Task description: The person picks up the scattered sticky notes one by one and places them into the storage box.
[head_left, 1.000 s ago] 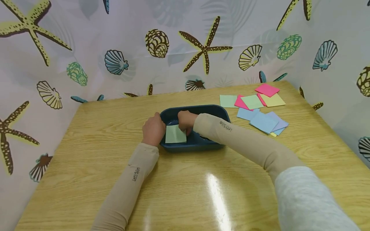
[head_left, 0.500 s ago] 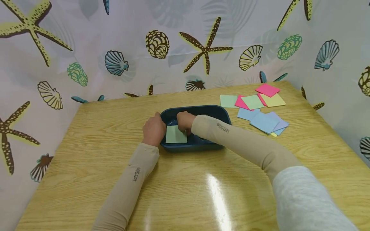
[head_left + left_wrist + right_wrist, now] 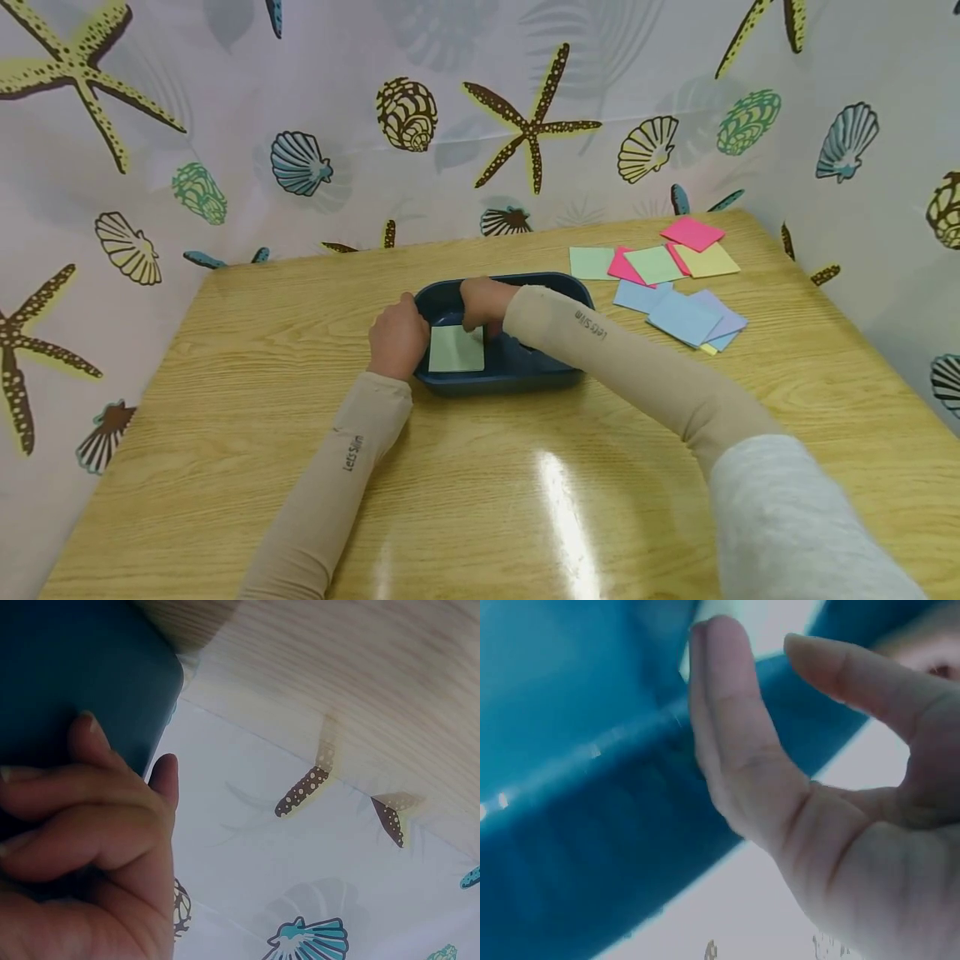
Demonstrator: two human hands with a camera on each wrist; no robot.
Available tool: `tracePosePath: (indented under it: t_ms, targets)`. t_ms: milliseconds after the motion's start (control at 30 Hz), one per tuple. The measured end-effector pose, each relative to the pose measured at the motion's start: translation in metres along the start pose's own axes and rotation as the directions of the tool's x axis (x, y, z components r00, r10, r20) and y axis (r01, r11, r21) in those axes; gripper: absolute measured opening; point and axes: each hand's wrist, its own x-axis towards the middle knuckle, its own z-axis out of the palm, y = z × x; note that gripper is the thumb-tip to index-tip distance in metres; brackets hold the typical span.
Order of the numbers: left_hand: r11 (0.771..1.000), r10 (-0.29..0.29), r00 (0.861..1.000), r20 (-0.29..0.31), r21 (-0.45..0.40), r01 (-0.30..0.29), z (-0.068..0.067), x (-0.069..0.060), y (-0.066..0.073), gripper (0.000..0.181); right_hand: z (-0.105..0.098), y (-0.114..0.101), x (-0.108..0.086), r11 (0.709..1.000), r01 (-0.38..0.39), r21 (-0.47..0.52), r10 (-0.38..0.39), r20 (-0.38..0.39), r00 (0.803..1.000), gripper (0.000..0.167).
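Observation:
A dark blue tray [image 3: 498,385] stands on the table, a pale green square note [image 3: 456,350] lying flat in its left part. My left hand [image 3: 399,337] grips the tray's left end; the left wrist view has that hand's curled fingers [image 3: 82,817] against the blue wall. Inside the tray, my right hand [image 3: 483,304] is at the note's upper right corner. From the right wrist, its fingers [image 3: 739,712] look nearly straight, with the thumb apart from them and a pale note [image 3: 780,626] by the tips. Whether they touch the note is unclear.
To the right of the tray, on the wooden table [image 3: 300,333], lie loose notes: green [image 3: 656,265], pink [image 3: 693,234], yellow [image 3: 708,260] and blue [image 3: 682,317], several overlapping. A patterned curtain [image 3: 337,67] borders the table behind and at both sides.
The right hand and its sleeve have risen a little toward the tray's far side, and its fingers are less curled. The left hand and the green note stay in place.

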Motion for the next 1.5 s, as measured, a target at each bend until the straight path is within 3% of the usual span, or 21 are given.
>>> tracePosePath:
  t_ms: [100, 267, 467, 700, 833, 1033, 1133, 1333, 1500]
  targets:
    - [1.0, -0.011, 1.0, 0.01, 0.003, 0.011, 0.0, 0.001, 0.001, 0.026, -0.017, 0.003, -0.016, 0.996, 0.083, 0.012, -0.083, -0.053, 0.995, 0.017]
    - [1.0, -0.006, 1.0, -0.006, 0.003, 0.006, 0.0, 0.001, 0.001, 0.026, -0.042, 0.017, -0.048, 0.967, 0.2, 0.155, -0.175, -0.162, 0.971, 0.018]
    - [1.0, -0.008, 1.0, -0.008, 0.006, 0.008, 0.001, 0.001, 0.001, 0.026, -0.056, 0.062, -0.072, 0.924, 0.254, 0.286, -0.163, -0.308, 0.937, 0.017]
    - [1.0, -0.014, 1.0, -0.002, 0.003, 0.014, 0.001, 0.002, 0.0, 0.03, -0.065, 0.132, -0.089, 0.908, 0.163, 0.385, 0.024, -0.438, 0.899, 0.024]
    - [1.0, -0.003, 1.0, -0.013, 0.002, 0.003, 0.0, 0.001, -0.003, 0.03, -0.066, 0.174, -0.094, 0.886, 0.1, 0.452, 0.143, -0.472, 0.87, 0.029]
    - [1.0, -0.003, 1.0, -0.006, -0.007, 0.003, -0.002, -0.001, -0.002, 0.029, -0.06, 0.221, -0.099, 0.848, 0.021, 0.53, 0.301, -0.513, 0.804, 0.031]
    - [1.0, 0.0, 1.0, -0.001, -0.008, 0.0, -0.002, -0.001, -0.001, 0.028, -0.056, 0.236, -0.099, 0.843, -0.045, 0.537, 0.366, -0.509, 0.779, 0.033]
    - [1.0, 0.006, 1.0, 0.003, -0.013, -0.006, -0.001, -0.002, 0.001, 0.027, -0.051, 0.254, -0.092, 0.824, -0.158, 0.544, 0.45, -0.461, 0.765, 0.036]
    - [1.0, -0.001, 1.0, 0.006, -0.011, 0.001, 0.0, -0.002, 0.002, 0.027, -0.047, 0.259, -0.083, 0.848, -0.189, 0.495, 0.45, -0.484, 0.75, 0.037]
